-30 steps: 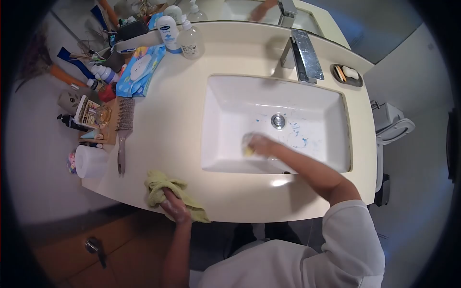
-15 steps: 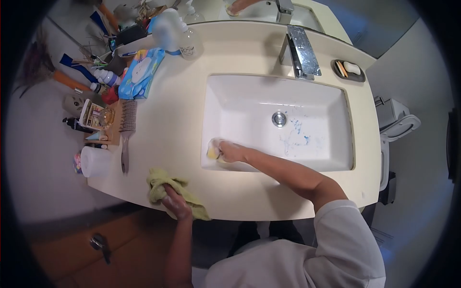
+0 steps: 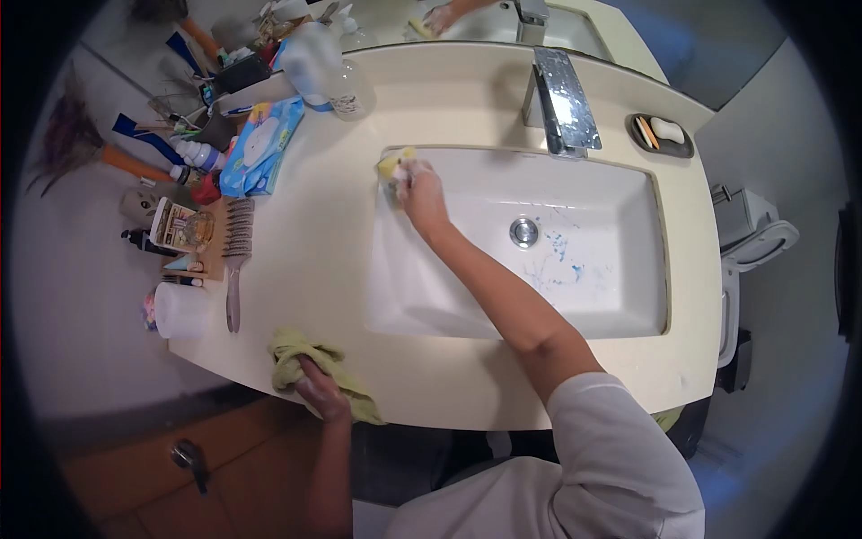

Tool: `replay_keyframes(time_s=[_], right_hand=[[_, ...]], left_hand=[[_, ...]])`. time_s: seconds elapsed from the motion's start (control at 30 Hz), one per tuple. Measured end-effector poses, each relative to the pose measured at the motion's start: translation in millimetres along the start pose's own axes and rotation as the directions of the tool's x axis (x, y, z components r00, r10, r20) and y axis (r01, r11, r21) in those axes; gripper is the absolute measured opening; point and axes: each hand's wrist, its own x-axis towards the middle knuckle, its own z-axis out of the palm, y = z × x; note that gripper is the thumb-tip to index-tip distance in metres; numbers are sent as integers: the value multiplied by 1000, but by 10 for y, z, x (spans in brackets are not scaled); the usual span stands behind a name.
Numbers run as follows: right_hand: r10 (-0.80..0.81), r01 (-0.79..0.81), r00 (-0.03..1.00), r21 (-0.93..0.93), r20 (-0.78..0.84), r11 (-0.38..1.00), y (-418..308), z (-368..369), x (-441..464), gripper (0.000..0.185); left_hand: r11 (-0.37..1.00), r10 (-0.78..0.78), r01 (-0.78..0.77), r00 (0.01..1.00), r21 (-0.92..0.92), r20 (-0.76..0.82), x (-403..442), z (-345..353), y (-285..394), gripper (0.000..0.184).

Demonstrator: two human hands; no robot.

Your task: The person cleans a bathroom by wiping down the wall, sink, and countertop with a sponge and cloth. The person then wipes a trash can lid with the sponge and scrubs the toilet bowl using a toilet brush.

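A: Where is the yellow sponge (image 3: 390,168)?

B: At the far left corner of the white sink (image 3: 409,283), up by the rim, under the person's right hand (image 3: 418,190).

A: Is that hand gripping it?

B: Yes, the fingers are closed on the sponge, and part of it sticks out past them. There are whitish suds on the hand.

A: And the left hand (image 3: 323,393)?

B: It is on a crumpled green cloth (image 3: 292,350) at the front edge of the counter (image 3: 310,242), left of the sink. The fingers go into the folds, so one cannot tell whether they are clamped or loose. Suds show on that hand too.

A: What else is in the basin?

B: A round metal drain (image 3: 524,233), with blue marks (image 3: 558,244) scattered mostly to its right.

A: And around it?

B: A metal faucet (image 3: 567,103) stands behind the basin. A dark dish (image 3: 680,151) with a white soap bar (image 3: 665,129) sits to the right of the faucet. Over on the left, a hairbrush (image 3: 236,260) lies in front of a blue packet (image 3: 262,148), and a clear pump bottle (image 3: 351,92) stands near the mirror (image 3: 611,40).
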Motion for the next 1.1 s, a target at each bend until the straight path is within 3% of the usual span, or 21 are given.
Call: replay_keyframes(time_s=[0.07,0.1,0.13,0.2,0.3,0.37,0.4,0.47,0.5,0.53,0.6,0.7,0.73,0.8,0.83,0.87,0.9,0.97,1.0,1.03,1.1], right_hand=[[-131,132,991,-56,16,990,-137,-196,142,22],[-248,250,968,-110,33,962,-193,-290,211,21],[-244,248,969,-120,44,961,-170,-301,277,21],[-313,507,833,-404,456,762,-106,-245,520,18],[-348,619,749,-409,564,671,-56,-118,757,15],[-376,603,780,-442,500,664,225,-237,699,15],[-414,586,806,-473,422,658,371,-350,665,15],[-528,646,762,-508,375,570,805,-966,614,16],[38,30,890,-141,455,990,917,-1398,619,18],[-164,191,973,-170,162,967,920,-1838,446,20],[-238,570,807,-607,541,553,1459,-2703,451,19],[-299,623,781,-646,549,440,1218,-2989,401,20],[-295,601,799,-676,524,426,1223,-2966,398,21],[285,426,734,-744,617,515,1339,-2503,465,23],[-32,282,900,-526,434,802,1212,-2033,449,26],[-187,403,881,-482,435,778,1069,-1568,492,28],[-341,522,839,-448,424,726,929,-1105,536,30],[-523,629,777,-379,351,679,673,-192,661,26],[-274,494,790,-305,548,814,317,-35,711,27],[-297,556,768,-359,568,750,36,-2,748,22],[-344,550,783,-318,519,772,181,-179,729,22]], left_hand=[[977,-32,24,999,-211,-35,-14,-7,-78,42],[949,272,-265,962,171,-16,-35,-66,-246,44],[702,521,-504,845,503,119,-59,-102,-362,46],[833,289,-309,950,458,115,-60,-124,-281,48],[888,0,-43,995,457,95,39,-136,-567,50],[554,323,-219,946,803,35,57,-109,-554,51],[786,277,-290,955,546,107,5,-155,-533,52],[911,147,-164,986,379,73,26,-135,-535,50],[954,79,-94,995,285,65,37,-108,-502,50],[982,11,-21,998,188,56,46,-82,-469,49],[908,-195,173,981,-381,-19,10,-17,-299,44],[994,-72,71,997,-86,-6,10,-51,-381,43],[999,-30,30,1000,16,4,16,-57,-383,42],[878,-258,236,966,-416,4,-36,0,-6,45],[877,-262,243,965,-414,11,-61,-21,-78,45],[990,-86,84,996,116,18,-68,-85,-218,47],[790,70,-125,991,600,114,-66,-130,-342,49],[762,166,-180,983,621,81,-39,-149,-501,50],[731,255,-222,966,645,43,-44,-141,-584,52],[731,256,-235,965,641,62,-21,-150,-692,52],[898,297,-279,955,339,-1,34,-142,-672,46]])
